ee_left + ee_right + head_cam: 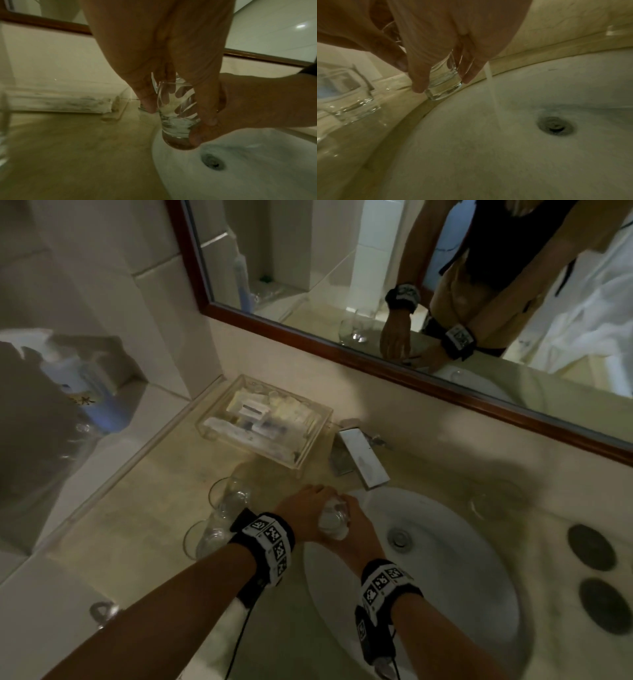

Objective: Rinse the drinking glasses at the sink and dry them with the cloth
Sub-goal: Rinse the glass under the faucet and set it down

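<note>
The beige stone counter (137,529) runs below a wood-framed mirror (394,364) and holds a white oval sink (479,621) set into it. Left of the sink two clear drinking glasses (219,518) stand close together on the counter, and behind them sits a clear tray (308,453) of small packets beside the metal tap (359,457). Two dark round discs (596,573) lie on the counter right of the sink.

clear glass (334,517), white sink (445,594) — beige countertop (144,529), red-brown mirror frame (308,332)
</note>
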A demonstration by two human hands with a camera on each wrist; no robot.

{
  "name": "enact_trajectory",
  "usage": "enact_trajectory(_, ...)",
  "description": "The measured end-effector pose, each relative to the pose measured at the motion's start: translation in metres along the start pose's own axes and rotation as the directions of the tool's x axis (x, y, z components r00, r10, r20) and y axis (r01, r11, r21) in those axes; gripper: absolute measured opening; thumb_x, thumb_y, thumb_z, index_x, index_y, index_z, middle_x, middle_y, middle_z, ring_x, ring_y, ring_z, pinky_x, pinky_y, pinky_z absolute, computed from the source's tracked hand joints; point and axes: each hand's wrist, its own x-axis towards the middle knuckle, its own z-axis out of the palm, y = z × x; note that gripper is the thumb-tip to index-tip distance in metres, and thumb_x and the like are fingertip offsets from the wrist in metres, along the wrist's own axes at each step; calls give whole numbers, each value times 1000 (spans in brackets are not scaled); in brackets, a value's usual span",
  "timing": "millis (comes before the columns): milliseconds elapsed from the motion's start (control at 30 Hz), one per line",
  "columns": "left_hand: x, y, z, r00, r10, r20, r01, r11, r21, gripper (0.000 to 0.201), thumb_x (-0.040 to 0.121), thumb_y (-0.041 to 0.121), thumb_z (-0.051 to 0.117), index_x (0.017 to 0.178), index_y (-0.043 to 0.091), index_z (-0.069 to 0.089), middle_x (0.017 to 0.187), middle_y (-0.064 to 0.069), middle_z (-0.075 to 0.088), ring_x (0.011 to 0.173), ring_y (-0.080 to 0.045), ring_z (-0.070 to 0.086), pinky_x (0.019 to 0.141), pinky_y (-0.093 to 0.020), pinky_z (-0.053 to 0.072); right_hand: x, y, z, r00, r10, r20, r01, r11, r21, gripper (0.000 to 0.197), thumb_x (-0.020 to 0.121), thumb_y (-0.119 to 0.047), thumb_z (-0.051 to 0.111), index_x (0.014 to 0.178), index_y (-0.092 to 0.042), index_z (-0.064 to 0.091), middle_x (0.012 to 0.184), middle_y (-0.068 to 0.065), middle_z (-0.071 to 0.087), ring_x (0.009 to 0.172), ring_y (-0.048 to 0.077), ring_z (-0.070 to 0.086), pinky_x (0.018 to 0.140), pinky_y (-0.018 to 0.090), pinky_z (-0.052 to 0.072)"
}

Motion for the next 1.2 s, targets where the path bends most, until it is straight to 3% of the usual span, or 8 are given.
enact_trajectory(167,17,22,15,999,-49,18,52,952,-302,95,71,25,83,145,9,27,146,-8,38,134,-24,39,110,-31,33,-3,25,-26,989,115,-93,-119,992,-42,62,76,-23,76,127,-12,42,116,4,59,105,23,60,85,32,51)
enact_trajectory(300,22,28,28,991,-135,20,127,864,-487,73,75,20,80,136,9,41,127,-7,53,120,-24,52,97,-26,44,2,39,-38,968,190,-167,-180,981,70,75,68,-30,78,129,-13,40,120,2,56,108,21,59,84,27,49)
enact_trajectory(433,19,38,33,985,-145,90,168,730,-663,35,87,10,67,116,16,49,92,11,54,84,-3,55,68,-6,46,2,36,-48,969,185,-166,-200,977,-75,69,71,-24,78,127,-14,39,120,2,51,110,21,54,80,26,45)
enact_trajectory(600,28,35,38,941,-301,156,308,565,-765,41,89,19,63,125,4,49,100,-11,59,86,-23,62,83,-36,54,5,35,-45,967,212,-139,-228,968,-106,66,73,-17,74,127,-17,36,123,2,46,115,24,50,77,27,36)
enact_trajectory(800,36,33,23,924,-361,126,347,653,-673,13,86,1,54,98,5,55,97,-24,63,63,-30,65,65,-39,58,17,42,-32,983,177,-50,-181,979,-96,74,66,-15,77,126,-17,33,110,-4,47,102,17,53,75,24,45)
enact_trajectory(967,49,38,15,936,-327,133,341,746,-571,27,89,-5,45,110,-3,63,113,-26,59,89,-44,66,51,-32,57,22,46,-26,984,176,10,-172,973,-153,62,79,-21,68,125,-13,29,110,-6,43,79,-2,40,62,9,34)
enact_trajectory(1133,55,41,13,926,-370,73,351,774,-527,12,86,8,54,85,2,64,91,-24,66,79,-33,68,70,-42,59,16,44,-23,965,202,-167,-188,978,93,78,70,-11,74,134,-17,30,126,-3,35,104,8,42,77,12,39)
enact_trajectory(1200,54,43,12,922,-376,89,367,782,-503,11,84,8,52,77,5,59,78,-25,66,64,-30,68,61,-37,59,14,46,-23,962,188,-199,-153,972,179,73,71,-8,73,131,-15,32,125,-1,38,102,11,46,78,15,42)
